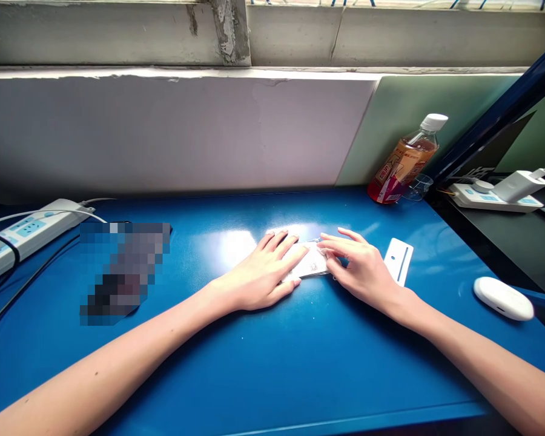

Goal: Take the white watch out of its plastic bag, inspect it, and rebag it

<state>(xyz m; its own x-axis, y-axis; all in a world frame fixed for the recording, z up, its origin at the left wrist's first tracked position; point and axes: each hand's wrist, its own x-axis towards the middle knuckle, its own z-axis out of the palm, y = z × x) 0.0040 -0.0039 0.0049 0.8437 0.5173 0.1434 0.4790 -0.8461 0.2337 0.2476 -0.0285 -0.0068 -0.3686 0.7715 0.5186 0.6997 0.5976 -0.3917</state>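
Note:
A small pale flat packet [312, 264] lies on the blue table [272, 363], near its middle. My left hand [266, 272] rests flat on the packet's left part, fingers stretched out and together. My right hand [361, 266] lies on the packet's right edge, fingers extended and slightly spread. Both palms face down. Most of the packet is hidden under my fingers. A white flat test cassette with a dark slot [398, 260] lies just right of my right hand, untouched.
A tilted bottle of red-orange drink [404, 163] leans at the back right beside a clear cap [418, 186]. A white earbud case [503, 298] sits at the right edge. Power strips: one far left [27, 233], one right [495, 197] with a charger. A blurred dark patch [122, 269] lies left.

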